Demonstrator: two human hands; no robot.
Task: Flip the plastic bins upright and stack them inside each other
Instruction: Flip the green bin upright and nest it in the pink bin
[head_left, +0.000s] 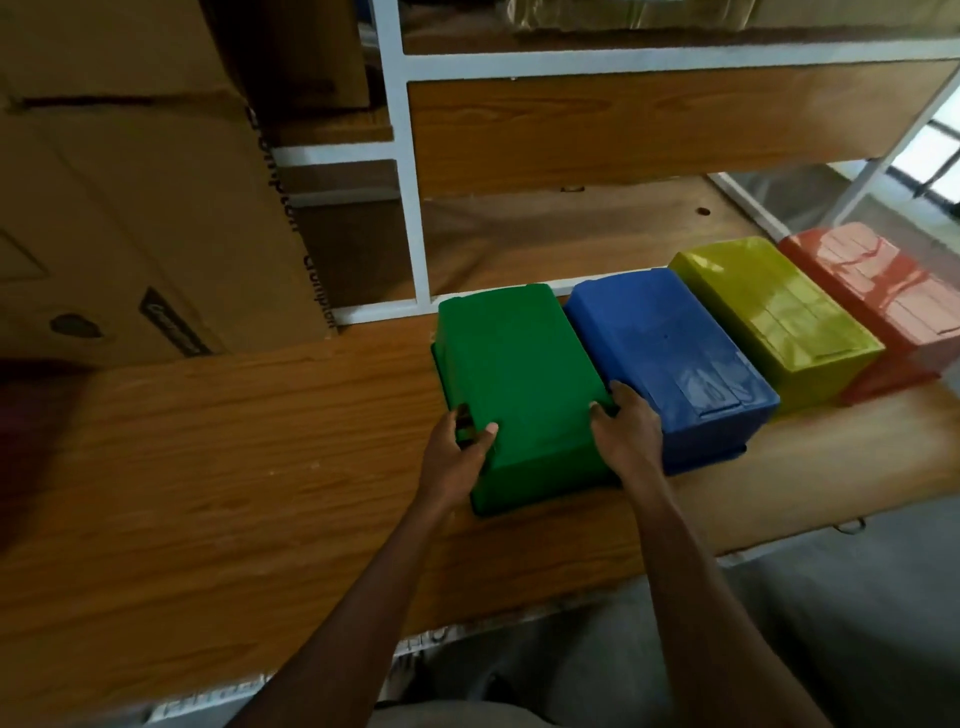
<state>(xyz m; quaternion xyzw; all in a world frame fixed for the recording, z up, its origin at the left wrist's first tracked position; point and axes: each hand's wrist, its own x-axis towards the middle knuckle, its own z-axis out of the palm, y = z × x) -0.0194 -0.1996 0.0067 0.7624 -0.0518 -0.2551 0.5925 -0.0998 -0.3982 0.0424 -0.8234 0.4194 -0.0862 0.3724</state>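
Setting was a storeroom: wood-grain tabletop (218, 467) in front of a white-framed shelf unit (410, 171), with cardboard cartons (130, 218) stacked toward 10 o'clock. Progress, as judged from the layout: nothing was flipped yet. All four bins lay bottom-up, side by side in a row running from centre out toward 2 o'clock: green bin (519, 384), blue bin (670, 353), yellow bin (769, 312), red bin (872, 291), each touching or just beside its neighbour. No bin sat inside another, so four flips and the whole stack remained. First step appeared under way on the green bin, nearest the person. Left hand (460, 457) gripped its near-left corner, thumb over the top face, fingers (462, 421) curled round the side wall. Right hand (626, 431) clasped the near-right corner, wedged into the seam against the blue bin. Bins were rectangular, glossy moulded plastic, walls tapering toward the base, which should favour nesting. Green surface read matte in shadow; the others showed window glare.
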